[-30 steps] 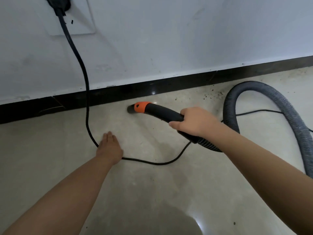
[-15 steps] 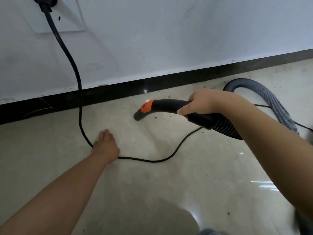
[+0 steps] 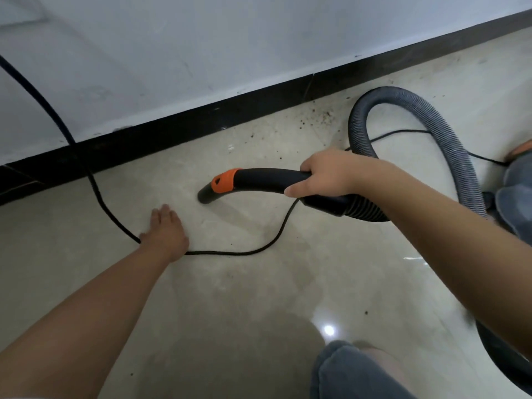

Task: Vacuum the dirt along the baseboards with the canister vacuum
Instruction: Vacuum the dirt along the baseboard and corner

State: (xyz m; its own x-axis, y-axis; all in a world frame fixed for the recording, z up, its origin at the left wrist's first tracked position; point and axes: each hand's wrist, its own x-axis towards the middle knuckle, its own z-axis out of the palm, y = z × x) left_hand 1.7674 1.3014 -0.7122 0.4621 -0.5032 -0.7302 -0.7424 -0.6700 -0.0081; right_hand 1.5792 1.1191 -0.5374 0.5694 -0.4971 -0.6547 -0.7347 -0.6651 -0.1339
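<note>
The right hand (image 3: pixel 325 175) is wrapping its grip around the nozzle (image 3: pixel 259 182); the left hand (image 3: pixel 165 233) is lying flat. Dirt (image 3: pixel 319 118) is waiting by the baseboard (image 3: pixel 201 122): sweep low.

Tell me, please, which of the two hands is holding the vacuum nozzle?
The right hand grips the nozzle. The left hand lies flat on the floor by the cord.

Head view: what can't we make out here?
- Nozzle mouth: faces away from the camera; contact with the floor unclear.
- Canister: only a dark sliver shows, cut by the right edge and the right arm.
- Power cord: top runs off the left edge; a stretch hidden under the left hand.
- Right hand: fingers wrap behind the handle, out of sight.
</note>
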